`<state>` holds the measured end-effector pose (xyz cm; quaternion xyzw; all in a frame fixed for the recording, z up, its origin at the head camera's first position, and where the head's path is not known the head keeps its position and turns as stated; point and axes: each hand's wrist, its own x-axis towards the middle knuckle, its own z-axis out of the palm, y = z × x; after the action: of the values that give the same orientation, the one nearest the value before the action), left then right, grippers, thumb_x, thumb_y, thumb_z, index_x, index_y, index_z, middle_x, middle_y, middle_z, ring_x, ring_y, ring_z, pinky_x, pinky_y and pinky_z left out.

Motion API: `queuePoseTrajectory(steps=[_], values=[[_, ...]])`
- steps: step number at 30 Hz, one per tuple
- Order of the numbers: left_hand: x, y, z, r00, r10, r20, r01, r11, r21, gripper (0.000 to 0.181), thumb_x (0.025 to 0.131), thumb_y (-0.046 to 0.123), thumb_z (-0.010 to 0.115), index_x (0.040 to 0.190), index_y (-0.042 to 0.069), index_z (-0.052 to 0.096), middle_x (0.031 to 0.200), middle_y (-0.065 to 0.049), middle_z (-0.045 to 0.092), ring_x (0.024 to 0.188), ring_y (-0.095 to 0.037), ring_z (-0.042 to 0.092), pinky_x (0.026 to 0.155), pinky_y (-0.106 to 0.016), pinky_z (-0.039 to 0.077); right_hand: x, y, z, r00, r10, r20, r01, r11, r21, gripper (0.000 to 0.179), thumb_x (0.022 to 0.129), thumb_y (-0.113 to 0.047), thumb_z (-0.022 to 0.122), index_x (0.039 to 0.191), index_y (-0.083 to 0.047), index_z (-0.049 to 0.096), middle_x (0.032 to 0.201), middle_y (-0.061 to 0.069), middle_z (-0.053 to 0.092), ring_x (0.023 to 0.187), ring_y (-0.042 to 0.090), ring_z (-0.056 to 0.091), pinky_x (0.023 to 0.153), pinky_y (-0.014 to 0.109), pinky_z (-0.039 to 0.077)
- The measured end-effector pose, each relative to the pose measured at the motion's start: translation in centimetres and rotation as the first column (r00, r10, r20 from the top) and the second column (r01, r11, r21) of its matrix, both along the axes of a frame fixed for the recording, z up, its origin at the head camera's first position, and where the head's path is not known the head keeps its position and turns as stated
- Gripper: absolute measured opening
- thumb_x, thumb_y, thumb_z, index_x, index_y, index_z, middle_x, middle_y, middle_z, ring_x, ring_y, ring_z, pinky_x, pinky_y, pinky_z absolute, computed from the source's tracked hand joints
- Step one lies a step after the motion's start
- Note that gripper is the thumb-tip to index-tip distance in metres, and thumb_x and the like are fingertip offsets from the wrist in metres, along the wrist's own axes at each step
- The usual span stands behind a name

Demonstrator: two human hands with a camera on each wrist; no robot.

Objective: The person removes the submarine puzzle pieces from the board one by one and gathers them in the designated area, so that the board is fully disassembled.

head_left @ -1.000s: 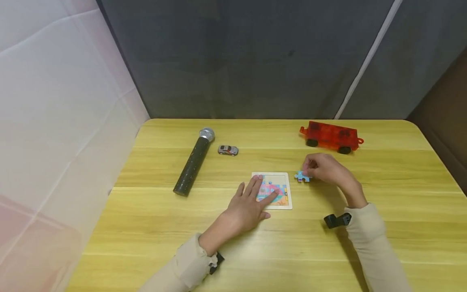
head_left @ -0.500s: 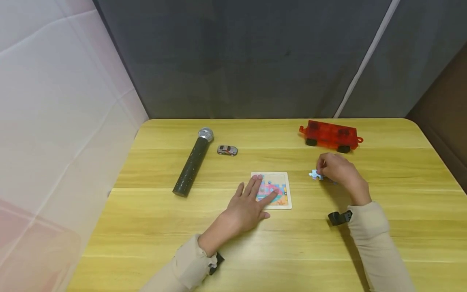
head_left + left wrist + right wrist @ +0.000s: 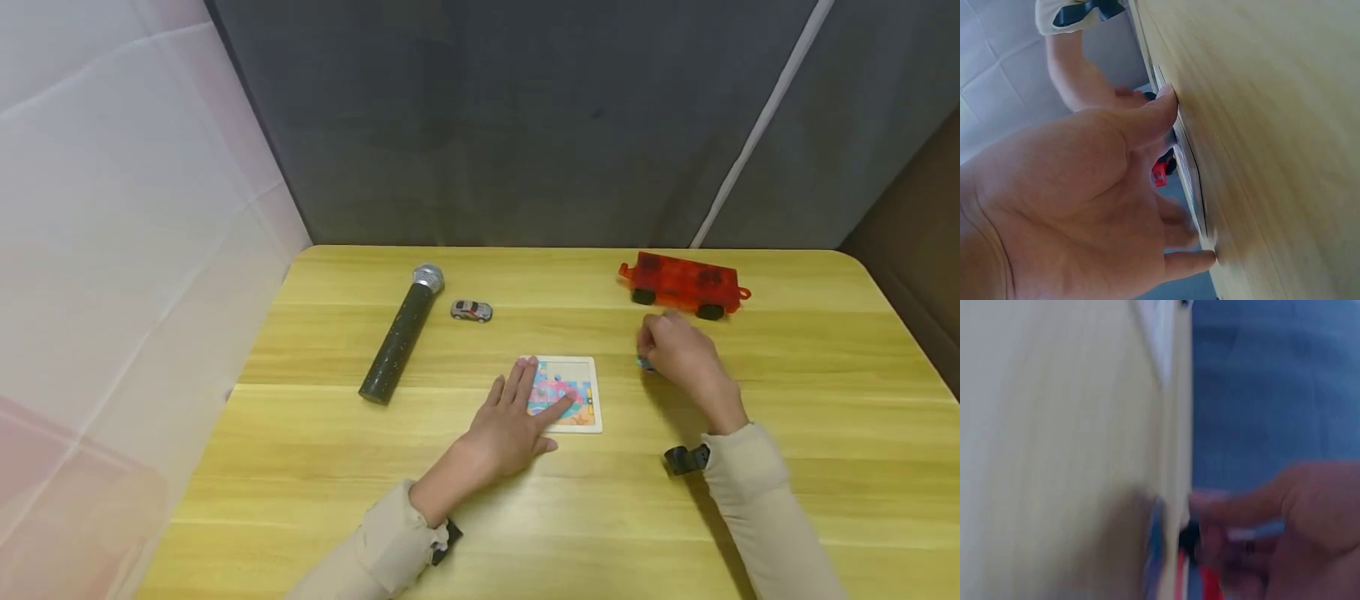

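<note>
A small square jigsaw puzzle (image 3: 555, 390) in a pale frame lies on the table, its pink, blue and orange pieces filling the lower part and a bare area at the top. My left hand (image 3: 504, 432) rests on its left side with the fingers spread, holding it down. To the right of the frame, my right hand (image 3: 686, 360) pinches a blue puzzle piece (image 3: 645, 365) close over the table, mostly hidden behind the fingers. The right wrist view is blurred; a blue piece (image 3: 1155, 547) appears there edge-on beside the fingertips.
A black microphone (image 3: 401, 337) with a silver head lies at the left, beside a small toy car (image 3: 471, 311). Behind my right hand stands a red toy wagon (image 3: 686, 283) on black wheels. A dark curtain (image 3: 480, 125) hangs past the table's far edge.
My right hand has drawn the puzzle piece away from the frame to the right, then come slightly back left, and now covers more of the piece. The left hand stays on the puzzle.
</note>
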<state>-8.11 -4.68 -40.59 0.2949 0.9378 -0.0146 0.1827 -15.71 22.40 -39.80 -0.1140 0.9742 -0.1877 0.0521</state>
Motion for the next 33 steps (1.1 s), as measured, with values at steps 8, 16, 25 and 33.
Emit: queuePoseTrajectory(steps=[8, 16, 25, 33], values=[[0.0, 0.3, -0.2, 0.999, 0.032, 0.009, -0.031, 0.998, -0.045, 0.064, 0.115, 0.054, 0.047, 0.174, 0.046, 0.024, 0.179, -0.035, 0.010, 0.170, -0.045, 0.007, 0.137, -0.054, 0.022, 0.6, -6.9, -0.7, 0.921, 0.388, -0.020, -0.383, 0.899, -0.213, 0.023, 0.104, 0.005, 0.068, 0.124, 0.006, 0.078, 0.114, 0.016, 0.070, 0.094, 0.026, 0.065, 0.086, 0.043, 0.060], [0.1, 0.5, -0.1, 1.000, 0.029, 0.009, -0.028, 0.994, -0.107, 0.063, 0.115, 0.057, 0.044, 0.174, 0.047, 0.024, 0.180, -0.032, 0.010, 0.171, -0.043, 0.008, 0.138, -0.052, 0.022, 1.5, -10.0, -1.0, 0.958, 0.277, 0.075, -0.268, 0.957, -0.114, 0.030, 0.103, 0.006, 0.066, 0.130, 0.003, 0.078, 0.114, 0.011, 0.065, 0.088, 0.020, 0.057, 0.072, 0.030, 0.053], [0.0, 0.5, -0.1, 0.999, 0.036, 0.023, -0.033, 0.993, -0.116, 0.063, 0.115, 0.056, 0.044, 0.174, 0.046, 0.025, 0.180, -0.032, 0.007, 0.171, -0.043, 0.006, 0.139, -0.052, 0.019, 1.9, -11.1, -1.8, 0.976, 0.214, -0.050, -0.219, 0.964, -0.147, 0.011, 0.103, 0.004, 0.069, 0.114, 0.003, 0.070, 0.112, 0.015, 0.065, 0.084, 0.022, 0.061, 0.069, 0.034, 0.060], [0.0, 0.5, -0.2, 1.000, 0.025, 0.009, -0.024, 0.992, -0.120, 0.064, 0.115, 0.057, 0.043, 0.174, 0.048, 0.021, 0.180, -0.032, 0.009, 0.171, -0.042, 0.008, 0.138, -0.051, 0.023, 1.0, -10.5, -2.1, 0.984, 0.179, -0.015, -0.171, 0.904, -0.391, 0.005, 0.104, 0.001, 0.072, 0.105, 0.000, 0.068, 0.088, 0.010, 0.072, 0.073, 0.017, 0.062, 0.069, 0.029, 0.054]])
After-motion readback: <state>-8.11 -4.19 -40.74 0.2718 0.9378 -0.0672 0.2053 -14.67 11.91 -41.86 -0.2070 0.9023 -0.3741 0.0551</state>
